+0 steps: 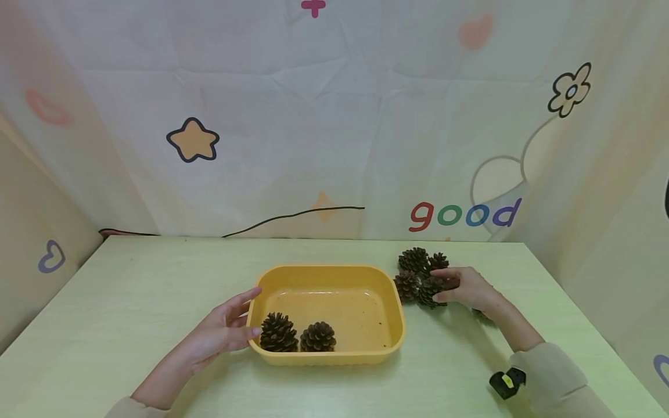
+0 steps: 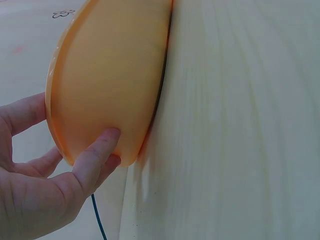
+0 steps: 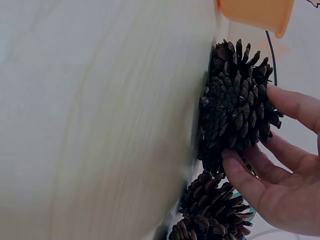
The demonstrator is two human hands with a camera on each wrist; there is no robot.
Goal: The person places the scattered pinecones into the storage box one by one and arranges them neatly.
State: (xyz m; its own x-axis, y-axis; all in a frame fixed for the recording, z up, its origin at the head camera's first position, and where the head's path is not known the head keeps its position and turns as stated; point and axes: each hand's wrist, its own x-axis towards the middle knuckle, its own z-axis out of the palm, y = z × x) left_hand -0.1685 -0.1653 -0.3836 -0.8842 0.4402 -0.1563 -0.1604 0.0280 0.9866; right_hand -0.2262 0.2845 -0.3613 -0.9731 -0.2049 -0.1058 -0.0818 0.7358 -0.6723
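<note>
At its left end, a yellow plastic basin (image 1: 334, 358) is held by my left hand (image 1: 225, 328); fingertips touch the rim and the outer wall (image 2: 110, 75). Inside the basin, along the front, sit two brown pine cones, one at the left corner (image 1: 278, 332) and another beside it (image 1: 318, 337). To the right of the basin, my right hand (image 1: 467, 287) grips a pine cone (image 3: 237, 107), thumb and fingers spread around its sides. Other pine cones (image 1: 414, 259) cluster right against that one.
Another pine cone (image 1: 483, 316) lies partly hidden under my right forearm. A small black object with a yellow mark (image 1: 507, 383) is at my right sleeve. Behind the pale wooden table (image 1: 157, 290) hangs a printed cloth (image 1: 292, 145).
</note>
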